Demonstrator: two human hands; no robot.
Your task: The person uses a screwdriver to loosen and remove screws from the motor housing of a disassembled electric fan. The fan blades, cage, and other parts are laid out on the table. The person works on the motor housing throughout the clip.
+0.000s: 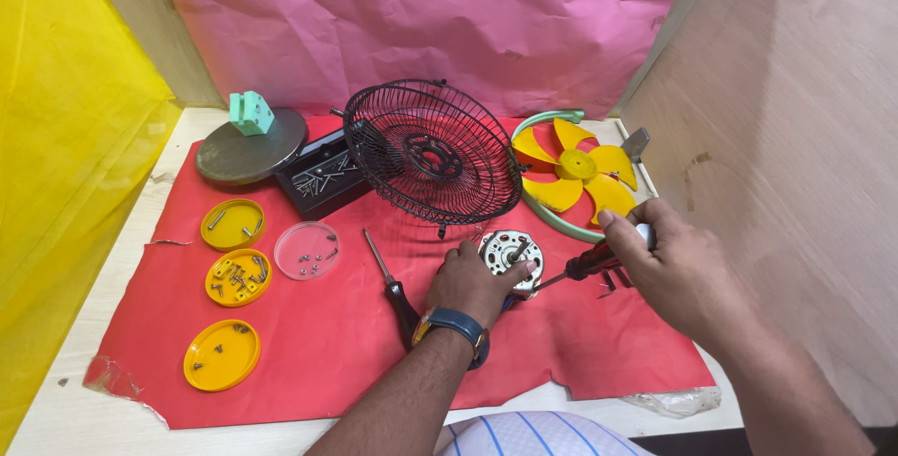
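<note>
On the red sheet [309,362] covering the table [103,419], the left hand [477,283] pinches the silver fan motor [511,252] just below the black wire fan guard [430,152], while the right hand [678,274] is closed around a screwdriver [585,267] whose tip meets the motor.

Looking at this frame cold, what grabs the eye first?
The black wire fan guard stands tilted at the centre of the red sheet, with yellow fan blades to its right. In front, the left hand steadies a small motor while the right hand holds a screwdriver to it.
</note>
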